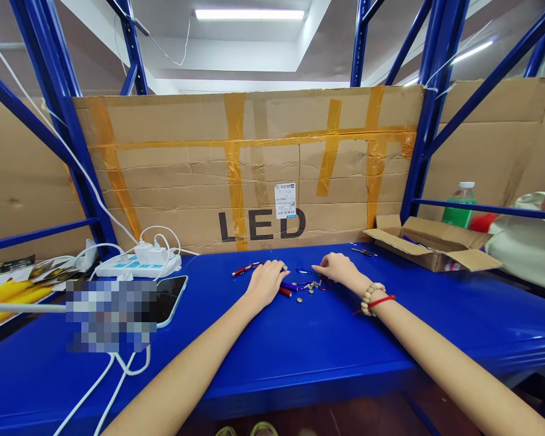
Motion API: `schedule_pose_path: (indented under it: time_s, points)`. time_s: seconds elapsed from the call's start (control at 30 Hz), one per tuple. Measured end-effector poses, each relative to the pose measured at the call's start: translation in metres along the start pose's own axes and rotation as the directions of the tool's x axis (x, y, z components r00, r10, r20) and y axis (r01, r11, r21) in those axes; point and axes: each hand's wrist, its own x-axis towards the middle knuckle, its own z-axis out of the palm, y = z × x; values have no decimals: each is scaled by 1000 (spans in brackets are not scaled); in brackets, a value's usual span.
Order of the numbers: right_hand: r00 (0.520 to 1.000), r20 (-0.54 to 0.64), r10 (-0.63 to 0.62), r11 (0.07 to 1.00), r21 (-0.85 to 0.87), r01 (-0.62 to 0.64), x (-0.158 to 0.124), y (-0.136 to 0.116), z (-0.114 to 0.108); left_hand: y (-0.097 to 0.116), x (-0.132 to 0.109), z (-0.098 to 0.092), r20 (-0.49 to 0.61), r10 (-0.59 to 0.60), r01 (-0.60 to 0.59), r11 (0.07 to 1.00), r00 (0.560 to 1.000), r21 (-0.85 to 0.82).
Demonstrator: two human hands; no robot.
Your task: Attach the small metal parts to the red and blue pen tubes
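On the blue tabletop (327, 345), a red pen-like item (245, 270) lies just left of my left hand (267, 282). The fingers of that hand are bent together near a small silvery piece; what they hold is too small to make out. Between the hands are a blue item (290, 286), a red item (284, 292), a blue ring-shaped clip (304, 271) and several small round metal pieces (299, 300). My right hand (337, 268), with beads and a red string at the wrist, has its fingers pinched down beside these parts; their tips are partly hidden.
An open cardboard box (431, 242) stands at the back right, with a small dark tool (364, 252) beside it. At left are a power strip (136, 264), cables and a phone (170, 300). A large cardboard panel (186, 181) closes the back between blue posts.
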Motion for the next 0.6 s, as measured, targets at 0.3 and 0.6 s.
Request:
schedule_pose_path:
  time_s: [0.3,0.6]
  points:
    - [998,46,-48,990,133,42,6,4,9,0,-1,0,9,0,0,1000,1000,13]
    - [989,15,-147,915,382,130,7,4,14,1,0,-2,11,22,-22,1000,1000,5]
